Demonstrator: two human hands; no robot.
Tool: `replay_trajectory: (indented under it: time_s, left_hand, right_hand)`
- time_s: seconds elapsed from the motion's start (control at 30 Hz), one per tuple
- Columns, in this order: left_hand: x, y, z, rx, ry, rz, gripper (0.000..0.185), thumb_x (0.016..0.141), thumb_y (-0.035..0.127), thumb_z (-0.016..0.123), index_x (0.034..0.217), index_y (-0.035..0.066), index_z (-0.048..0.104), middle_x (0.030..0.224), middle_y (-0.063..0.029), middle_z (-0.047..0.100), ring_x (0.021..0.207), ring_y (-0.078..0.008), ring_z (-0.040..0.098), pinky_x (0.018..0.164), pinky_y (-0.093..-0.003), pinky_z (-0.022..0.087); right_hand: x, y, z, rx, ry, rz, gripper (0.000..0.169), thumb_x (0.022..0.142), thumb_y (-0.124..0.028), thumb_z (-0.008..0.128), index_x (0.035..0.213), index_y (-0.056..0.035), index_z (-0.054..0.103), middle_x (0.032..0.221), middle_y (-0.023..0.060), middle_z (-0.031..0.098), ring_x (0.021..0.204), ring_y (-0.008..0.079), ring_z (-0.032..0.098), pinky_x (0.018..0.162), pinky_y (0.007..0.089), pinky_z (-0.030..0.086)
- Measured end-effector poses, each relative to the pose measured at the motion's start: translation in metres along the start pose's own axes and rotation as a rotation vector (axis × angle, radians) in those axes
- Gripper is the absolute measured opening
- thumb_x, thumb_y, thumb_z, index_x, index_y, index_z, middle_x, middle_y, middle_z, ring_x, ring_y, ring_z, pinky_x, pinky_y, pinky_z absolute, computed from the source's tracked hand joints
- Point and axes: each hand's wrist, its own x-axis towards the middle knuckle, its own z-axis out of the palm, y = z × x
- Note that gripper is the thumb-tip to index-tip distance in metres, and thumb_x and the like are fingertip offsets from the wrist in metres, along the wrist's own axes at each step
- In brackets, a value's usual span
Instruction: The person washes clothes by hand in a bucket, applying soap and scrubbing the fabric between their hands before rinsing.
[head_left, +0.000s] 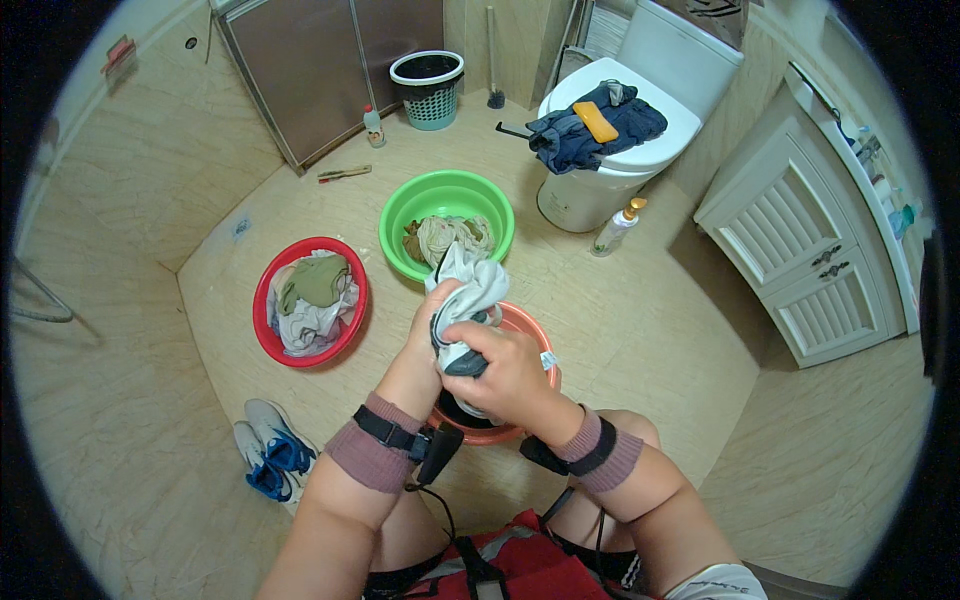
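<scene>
Both my hands grip a bunched white cloth garment (471, 281) with dark grey parts. My left hand (424, 330) holds it from the left side, partly behind the fabric. My right hand (510, 367) closes around its lower right part, thumb on top. Below my hands stands an orange basin (531, 319); something dark and some white cloth show inside, mostly hidden by my hands. Just beyond is a bright green basin (446, 187) holding crumpled pale and brown cloth (454, 238). To the left, a red basin (262, 300) is heaped with white and olive-green clothes (316, 285).
A white toilet (577, 199) carries dark blue clothing (634, 124) and an orange soap bar (596, 122). Beside it stands a pump bottle (615, 231). A brush (345, 173), small bottle (373, 127) and waste bin (431, 105) are farther back. Sneakers (274, 450) lie left; a white cabinet (806, 240) stands right.
</scene>
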Motion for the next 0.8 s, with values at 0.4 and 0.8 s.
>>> replay_trajectory:
  time_s: [0.4,0.8]
  left_hand:
    - [0.007,-0.018,0.01,0.082,0.252,0.207,0.024,0.092,0.016,0.049,0.11,0.003,0.06,0.101,-0.0118,0.066,0.092,-0.0254,0.065,0.082,-0.0404,0.054]
    - [0.008,-0.026,0.052,0.319,0.215,0.316,0.044,0.097,0.035,0.041,0.126,0.002,0.05,0.12,-0.013,0.06,0.109,-0.0256,0.06,0.098,-0.04,0.046]
  right_hand:
    - [0.005,0.027,0.004,0.001,0.09,0.082,0.027,0.07,-0.02,0.074,0.09,-0.0055,0.062,0.068,0.0151,0.061,0.064,0.0247,0.064,0.061,0.0329,0.049]
    - [0.025,0.066,-0.052,0.765,-0.261,0.499,0.067,0.08,-0.034,0.069,0.134,-0.0023,0.045,0.125,0.0096,0.053,0.111,0.0161,0.052,0.095,0.0285,0.042]
